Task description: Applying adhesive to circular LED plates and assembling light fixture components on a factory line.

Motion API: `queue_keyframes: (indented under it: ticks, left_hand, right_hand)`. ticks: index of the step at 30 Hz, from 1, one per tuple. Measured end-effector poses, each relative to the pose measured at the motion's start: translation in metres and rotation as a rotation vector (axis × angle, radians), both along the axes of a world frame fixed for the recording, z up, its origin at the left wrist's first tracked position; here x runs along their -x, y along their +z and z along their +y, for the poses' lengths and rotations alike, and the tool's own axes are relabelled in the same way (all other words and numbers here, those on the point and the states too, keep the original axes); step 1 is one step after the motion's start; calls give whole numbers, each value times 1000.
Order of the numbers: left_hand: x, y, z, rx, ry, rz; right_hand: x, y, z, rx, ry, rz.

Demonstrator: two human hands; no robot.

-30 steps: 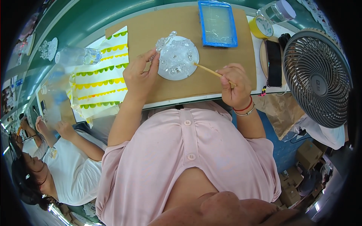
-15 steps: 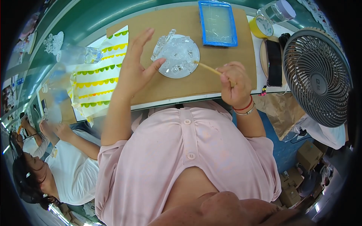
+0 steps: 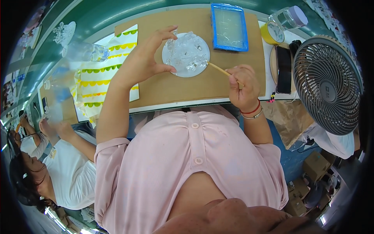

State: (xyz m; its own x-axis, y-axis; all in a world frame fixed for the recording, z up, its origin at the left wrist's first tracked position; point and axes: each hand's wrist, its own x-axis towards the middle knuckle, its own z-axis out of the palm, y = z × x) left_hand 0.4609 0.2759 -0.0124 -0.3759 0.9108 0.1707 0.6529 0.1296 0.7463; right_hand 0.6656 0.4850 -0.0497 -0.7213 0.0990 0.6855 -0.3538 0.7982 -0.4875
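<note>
A round white disc (image 3: 198,70) lies on the brown board, with clear, glassy pieces (image 3: 189,47) clustered on it. My left hand (image 3: 146,58) is at the disc's left side, thumb and fingers spread wide. Its thumb tip is by the lower left rim and its fingertips by the upper left rim; whether they press on it I cannot tell. In my right hand (image 3: 245,86) is a thin wooden stick (image 3: 219,68), pinched between thumb and fingers. The stick's tip reaches the disc's right edge, beside the clear pieces.
Behind the disc stands a blue-framed tray (image 3: 246,31) with clear contents. To the right are yellow tape (image 3: 272,33), a lidded jar (image 3: 288,18), a phone (image 3: 283,69) and a fan (image 3: 327,85). A patterned cloth (image 3: 93,84) and bottle (image 3: 87,52) lie left, near a co-worker (image 3: 72,171).
My left hand has come off the top of the disc and widened around its left side. The view has shifted slightly. The stick's tip stays near the disc's right edge.
</note>
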Motion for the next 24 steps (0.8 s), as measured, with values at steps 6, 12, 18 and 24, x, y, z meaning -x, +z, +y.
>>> queue_keyframes:
  ticks: [6,12,18,24]
  left_hand:
    - [-14,-9,-6,-65,82,-10]
    - [-16,-10,-8,-70,126,20]
    - [-22,-15,-10,-75,169,59]
    - [-35,-13,-7,-66,217,79]
  right_hand:
    - [-10,8,-17,34,130,-60]
    - [8,1,3,68,-70,26]
    - [-4,6,-3,-16,16,-41]
    - [-13,20,-6,53,85,-81]
